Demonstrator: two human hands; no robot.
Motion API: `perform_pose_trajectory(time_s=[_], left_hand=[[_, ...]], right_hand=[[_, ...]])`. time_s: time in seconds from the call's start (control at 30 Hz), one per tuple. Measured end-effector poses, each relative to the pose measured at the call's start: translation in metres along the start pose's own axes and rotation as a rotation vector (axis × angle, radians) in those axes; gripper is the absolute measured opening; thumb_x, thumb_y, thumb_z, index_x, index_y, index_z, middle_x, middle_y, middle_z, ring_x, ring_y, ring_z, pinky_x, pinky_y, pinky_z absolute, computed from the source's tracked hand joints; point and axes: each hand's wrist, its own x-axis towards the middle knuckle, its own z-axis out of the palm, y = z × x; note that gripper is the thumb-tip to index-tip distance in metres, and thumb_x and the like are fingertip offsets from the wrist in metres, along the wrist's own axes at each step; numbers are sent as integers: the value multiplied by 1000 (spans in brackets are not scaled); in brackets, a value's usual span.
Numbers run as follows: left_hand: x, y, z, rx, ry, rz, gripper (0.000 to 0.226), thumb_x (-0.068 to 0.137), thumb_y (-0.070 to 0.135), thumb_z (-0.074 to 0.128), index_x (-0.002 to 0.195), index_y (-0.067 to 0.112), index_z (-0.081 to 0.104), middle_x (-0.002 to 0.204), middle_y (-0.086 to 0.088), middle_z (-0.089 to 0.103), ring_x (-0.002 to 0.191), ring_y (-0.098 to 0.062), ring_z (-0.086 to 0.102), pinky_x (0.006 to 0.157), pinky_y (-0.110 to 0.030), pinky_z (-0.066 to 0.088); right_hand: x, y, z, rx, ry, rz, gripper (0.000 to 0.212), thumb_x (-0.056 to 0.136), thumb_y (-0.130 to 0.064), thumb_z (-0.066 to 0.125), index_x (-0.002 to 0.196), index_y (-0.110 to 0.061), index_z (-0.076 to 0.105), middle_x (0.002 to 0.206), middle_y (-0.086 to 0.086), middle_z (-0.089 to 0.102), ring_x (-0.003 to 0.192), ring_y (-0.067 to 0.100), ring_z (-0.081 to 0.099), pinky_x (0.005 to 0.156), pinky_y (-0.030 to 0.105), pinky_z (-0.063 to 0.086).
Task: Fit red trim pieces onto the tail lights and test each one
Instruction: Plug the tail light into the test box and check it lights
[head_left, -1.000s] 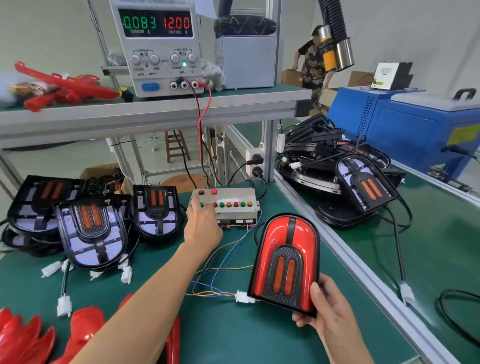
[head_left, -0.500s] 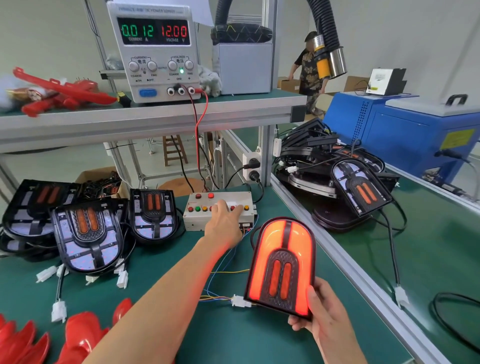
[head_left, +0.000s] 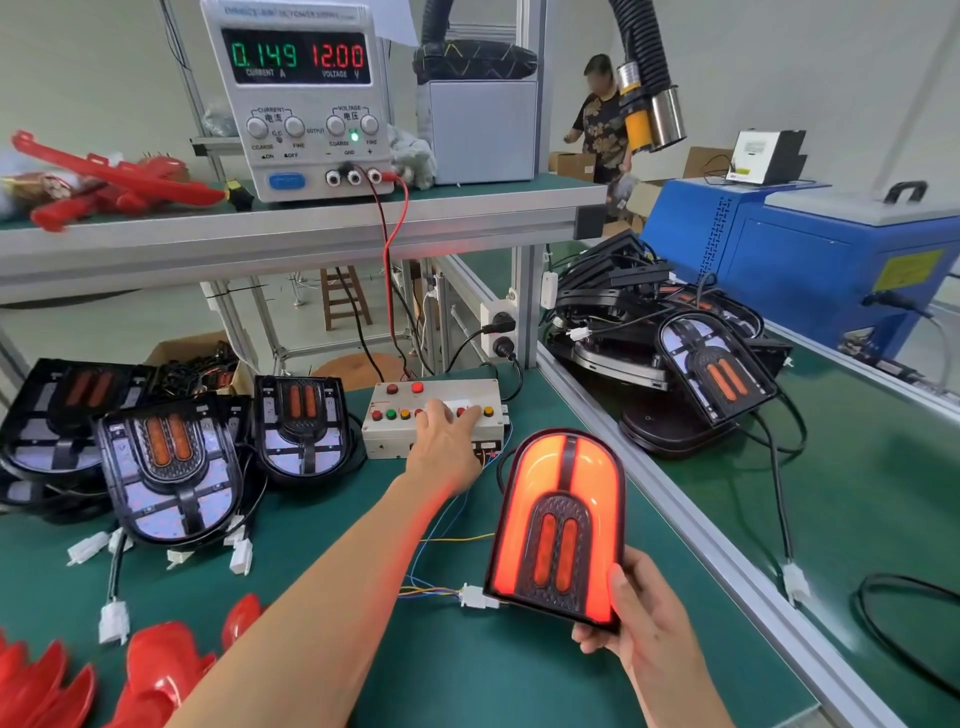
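My right hand (head_left: 644, 629) grips the lower right corner of a tail light (head_left: 558, 525) with red trim fitted, held upright above the green mat. It glows bright orange-red. A white connector (head_left: 475, 596) with coloured wires plugs into its lower left. My left hand (head_left: 444, 441) rests on the beige button box (head_left: 436, 415), fingers spread over its row of coloured buttons. Several untrimmed tail lights (head_left: 169, 467) lie at the left. Loose red trim pieces (head_left: 156, 670) lie at the bottom left.
A power supply (head_left: 301, 98) on the shelf reads 0.149 A and 12.00 V. More tail lights (head_left: 711, 364) are piled on the right beyond an aluminium rail (head_left: 691, 514). A blue machine (head_left: 810, 260) stands behind them. A person (head_left: 602, 119) stands in the background.
My left hand slid right along the button box. The tail light went from unlit to dim, then brighter. The current reading went from 0.083 to 0.012 to 0.149.
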Motion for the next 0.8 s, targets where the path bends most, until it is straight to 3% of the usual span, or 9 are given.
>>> perform_pose_trajectory(time_s=[0.23,0.33,0.4,0.47,0.57,0.63,0.7,0.8], left_hand=[[0,0,-4,72,-45,12,80,88,8,58,157,30,24,133,-10,27,122,-28,31,104,-41,44],[-12,1,-11,-6,-31,58,82,89,4,55,159,27,19,134,-11,32,121,-29,35,102,-40,43],[-27,3,-17,-144,39,128,66,94,3,51,154,21,32,128,-11,46,114,-28,49,96,-38,47],[-49,5,-26,-240,33,210,40,97,9,50,136,17,55,109,-6,65,98,-25,61,83,-31,49],[-86,0,-39,-213,-78,282,20,95,17,55,109,19,69,81,12,63,79,-16,59,63,-10,38],[-110,-5,-45,-136,-171,327,19,91,20,58,106,21,69,80,16,60,82,-14,58,71,-10,42],[-131,-10,-43,0,-239,385,24,89,28,61,112,25,67,96,13,65,98,-15,59,88,-29,45],[-150,-14,-28,173,-251,412,29,90,32,62,119,27,63,117,9,65,117,-17,50,98,-39,37]], right_hand=[[1,1,-1,2,5,2,43,89,-30,56,125,-8,57,94,21,73,61,35,63,53,33,55],[1,2,-2,-11,10,-5,42,89,-32,57,125,-10,59,93,19,73,62,34,64,53,34,55],[-1,1,-1,-11,13,-11,41,90,-32,57,124,-10,60,91,19,73,61,33,64,52,33,54],[-2,-1,0,-6,24,-18,40,91,-31,55,122,-8,60,85,19,72,57,31,62,49,32,53],[-5,-3,2,-10,37,-31,38,94,-30,53,119,-4,63,79,19,70,52,28,58,45,30,48],[-7,-4,3,-35,49,-45,33,99,-25,51,118,-2,64,78,20,70,49,26,55,42,29,45],[-9,-3,3,-75,84,-60,27,104,-19,49,118,-2,66,77,20,70,47,25,54,40,29,44],[-13,-2,6,-125,153,-97,22,107,-15,49,118,-14,69,76,18,71,45,24,53,37,28,43]])
